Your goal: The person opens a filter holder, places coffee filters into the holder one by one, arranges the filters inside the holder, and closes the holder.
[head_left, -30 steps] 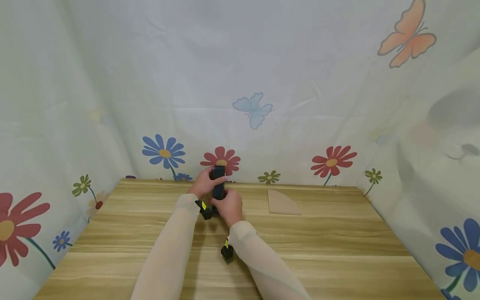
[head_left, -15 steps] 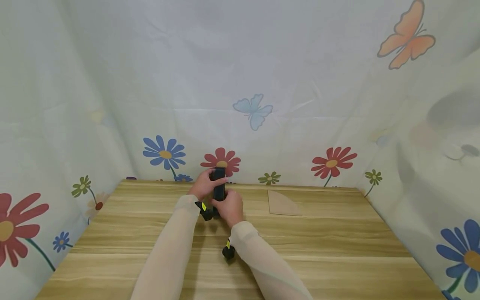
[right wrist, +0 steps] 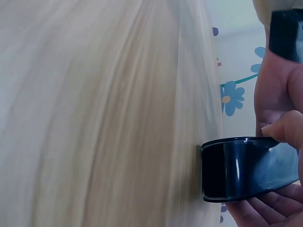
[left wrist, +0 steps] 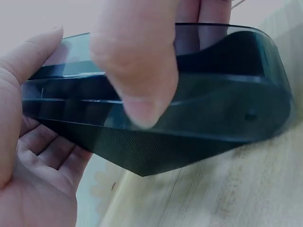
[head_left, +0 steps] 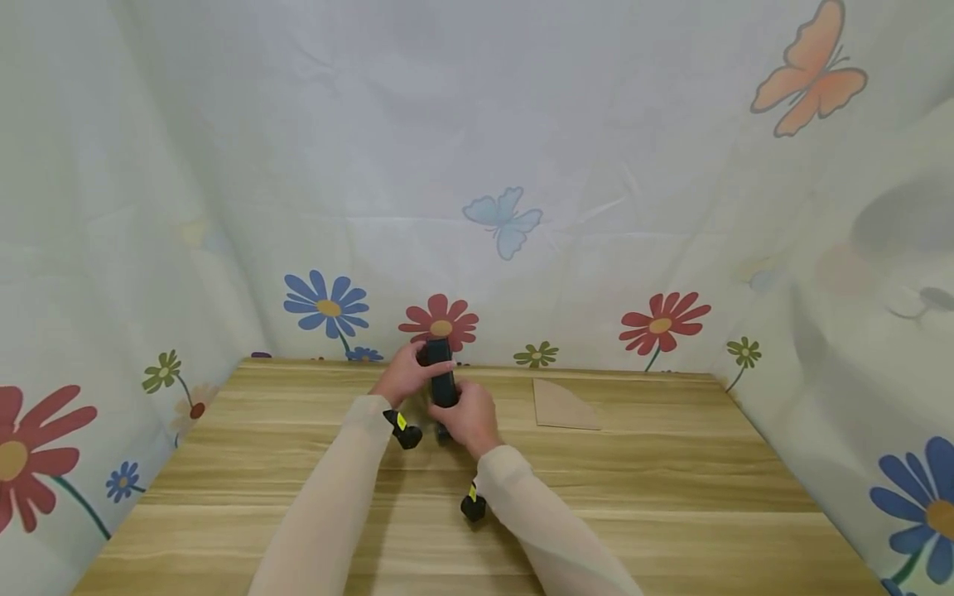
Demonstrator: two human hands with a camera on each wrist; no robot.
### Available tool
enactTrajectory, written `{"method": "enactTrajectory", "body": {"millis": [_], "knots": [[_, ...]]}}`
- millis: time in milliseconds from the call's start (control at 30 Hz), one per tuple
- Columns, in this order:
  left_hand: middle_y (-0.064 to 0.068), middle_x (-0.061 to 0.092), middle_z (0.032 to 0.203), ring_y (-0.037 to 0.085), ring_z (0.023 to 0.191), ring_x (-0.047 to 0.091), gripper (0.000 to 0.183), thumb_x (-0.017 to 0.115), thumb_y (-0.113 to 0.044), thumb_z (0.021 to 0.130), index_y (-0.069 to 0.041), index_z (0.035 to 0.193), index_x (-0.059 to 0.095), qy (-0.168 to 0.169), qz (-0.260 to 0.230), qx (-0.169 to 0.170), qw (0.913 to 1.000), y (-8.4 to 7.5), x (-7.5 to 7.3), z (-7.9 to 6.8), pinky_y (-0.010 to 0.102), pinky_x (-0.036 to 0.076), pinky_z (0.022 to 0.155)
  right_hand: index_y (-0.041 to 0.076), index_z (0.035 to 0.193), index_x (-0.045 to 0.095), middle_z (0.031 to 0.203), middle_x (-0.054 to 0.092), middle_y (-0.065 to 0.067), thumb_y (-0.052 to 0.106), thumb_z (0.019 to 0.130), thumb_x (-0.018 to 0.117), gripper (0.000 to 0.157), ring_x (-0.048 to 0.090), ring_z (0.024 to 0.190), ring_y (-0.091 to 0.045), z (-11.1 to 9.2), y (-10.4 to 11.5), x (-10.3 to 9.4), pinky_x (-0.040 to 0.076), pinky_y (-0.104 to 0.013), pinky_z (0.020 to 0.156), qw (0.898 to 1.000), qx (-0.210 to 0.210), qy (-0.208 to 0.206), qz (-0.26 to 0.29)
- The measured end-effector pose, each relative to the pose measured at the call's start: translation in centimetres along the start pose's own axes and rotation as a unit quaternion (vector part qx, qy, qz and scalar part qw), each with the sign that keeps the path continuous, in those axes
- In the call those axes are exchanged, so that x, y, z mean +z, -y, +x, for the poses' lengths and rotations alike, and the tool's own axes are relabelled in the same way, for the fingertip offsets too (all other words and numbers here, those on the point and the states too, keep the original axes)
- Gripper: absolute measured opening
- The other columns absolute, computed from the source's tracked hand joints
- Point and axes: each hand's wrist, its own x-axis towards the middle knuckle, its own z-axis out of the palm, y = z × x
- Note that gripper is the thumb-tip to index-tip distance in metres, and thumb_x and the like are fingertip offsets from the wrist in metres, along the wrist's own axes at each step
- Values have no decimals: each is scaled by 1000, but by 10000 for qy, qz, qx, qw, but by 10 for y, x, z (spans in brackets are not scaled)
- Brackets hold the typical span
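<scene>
My left hand (head_left: pixel 406 371) grips the upper end of a long dark translucent plastic object (head_left: pixel 443 379), thumb across its front. My right hand (head_left: pixel 471 415) pinches it lower down, from the right. The object stands on end, tilted slightly. In the left wrist view, the plastic object (left wrist: pixel 222 104) shows a rounded end, a curved dip in one wall and a finely hatched dark face; its exact kind is unclear. The right thumb (left wrist: pixel 142 71) presses its side there. Whether its lower end touches the table cannot be told.
A flat brown quarter-circle board (head_left: pixel 562 406) lies on the wood-grain table (head_left: pixel 671 472), right of my hands. A pale curtain (head_left: pixel 596 165) printed with flowers and butterflies stands behind the table and at both sides. Each wrist carries a small black camera mount (head_left: pixel 473 503).
Both hands keep hold of the plastic object. It has shifted slightly right and toward me, and its lean has changed. My right hand has moved right with it.
</scene>
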Motion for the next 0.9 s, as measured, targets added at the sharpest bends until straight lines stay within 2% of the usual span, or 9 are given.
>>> {"method": "enactTrajectory", "body": {"millis": [200,367,600,900], "knots": [[16,57,146,34,132,56,90,85,-52,79,-7,148,48,138,50,-30,9999,0,-2,-3,58,37,116,3,107,73,95,74,-10,23,80,85,36,66,80,-19,-5,1,-13,58,-38,75,9999,-24,145,-40],[12,62,140,32,126,59,87,86,-59,75,-12,142,55,278,104,228,9993,0,-4,-10,56,40,115,3,113,72,100,74,-11,26,81,85,42,66,84,-21,-8,0,-27,59,-39,78,9996,27,297,-3],[5,70,130,26,122,65,73,89,-46,78,-18,139,60,697,236,804,9940,-3,-9,-30,49,50,107,7,112,74,100,75,-7,25,80,84,38,67,85,-19,-11,-7,-46,59,-39,81,9983,-120,576,-32],[2,68,136,29,133,60,65,89,-32,81,-23,140,62,904,426,964,9903,-8,-12,-49,53,46,110,11,115,76,100,77,-4,27,81,84,39,68,84,-17,-11,-18,-64,59,-37,80,9936,-333,1075,114]]}}
